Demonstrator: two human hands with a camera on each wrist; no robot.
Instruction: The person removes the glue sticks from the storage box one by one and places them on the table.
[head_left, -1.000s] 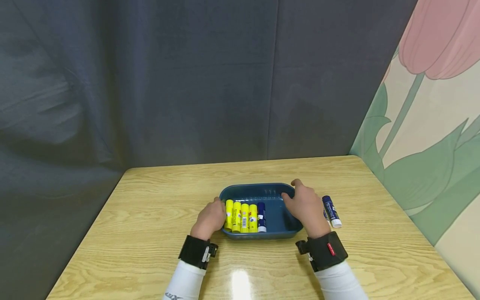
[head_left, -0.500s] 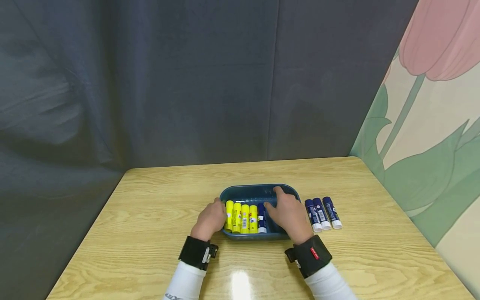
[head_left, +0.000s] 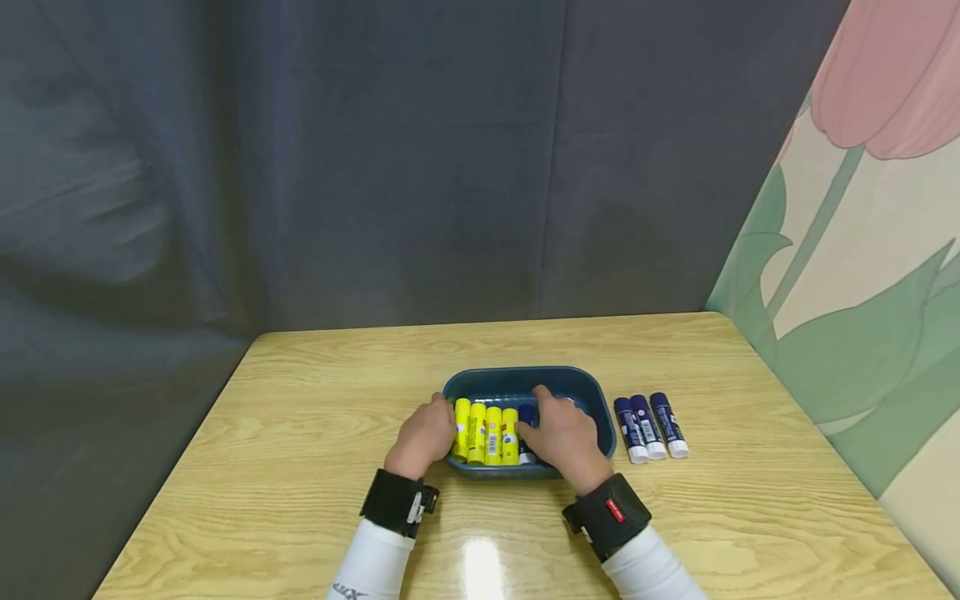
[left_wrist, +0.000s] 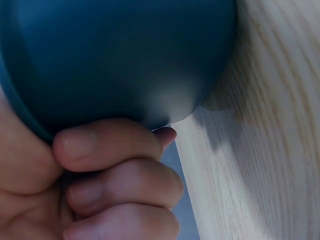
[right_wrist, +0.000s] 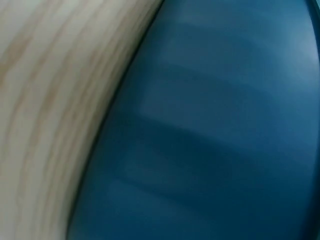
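Observation:
My left hand grips the left end of a dark blue plastic tray. In the left wrist view its curled fingers press against the tray's outer wall. Several yellow glue sticks lie side by side in the tray's left half, with one navy glue stick at the right of the row. Over that navy stick is my right hand, its thumb lying across the stick and its index finger stretched forward, apart from the thumb. The other right fingers are hidden, so any hold on the stick does not show.
Three navy glue sticks with white ends, the middle one among them, lie side by side on the wooden table right of the tray. A dark curtain hangs behind, and a painted wall stands at the right.
My right hand has moved left, from beside the three navy glue sticks on the table to above the navy one in the tray. The left hand stays at the tray's end.

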